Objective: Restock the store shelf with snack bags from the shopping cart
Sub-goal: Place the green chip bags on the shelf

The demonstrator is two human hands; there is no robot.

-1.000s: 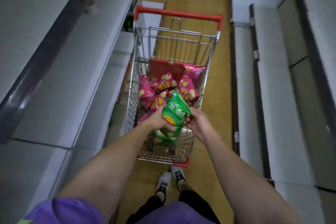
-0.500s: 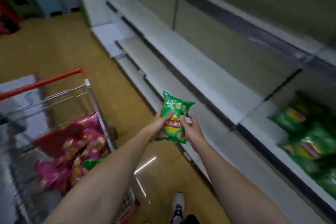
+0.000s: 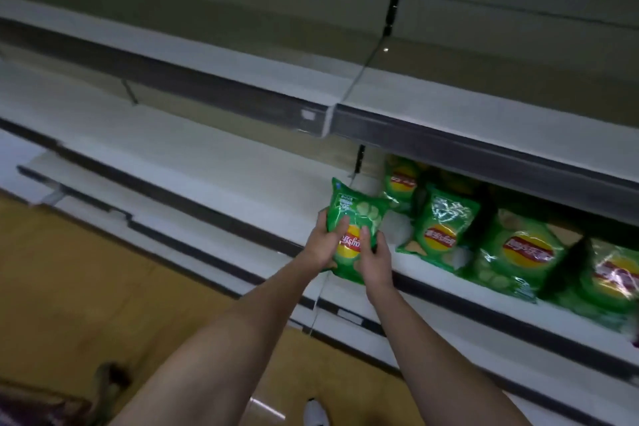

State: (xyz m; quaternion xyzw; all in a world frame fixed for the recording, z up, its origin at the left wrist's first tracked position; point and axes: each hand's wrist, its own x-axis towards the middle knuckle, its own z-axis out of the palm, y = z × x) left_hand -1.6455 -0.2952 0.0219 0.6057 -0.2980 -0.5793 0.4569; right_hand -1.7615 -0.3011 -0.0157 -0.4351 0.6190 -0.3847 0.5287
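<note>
Both hands, left [image 3: 320, 247] and right [image 3: 375, 263], grip a green bag [image 3: 349, 218] (upright) near the shelf [image 3: 242, 169]; squeezing could crush chips.

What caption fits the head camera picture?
Both hands hold a green snack bag at the shelf beside other green bags.

The held green snack bag [image 3: 349, 235] carries a red-and-yellow logo whose lettering appears mirrored and blurred. The shelved bags [image 3: 446, 228] bear similar logos, unreadable. No other text is legible.
</note>
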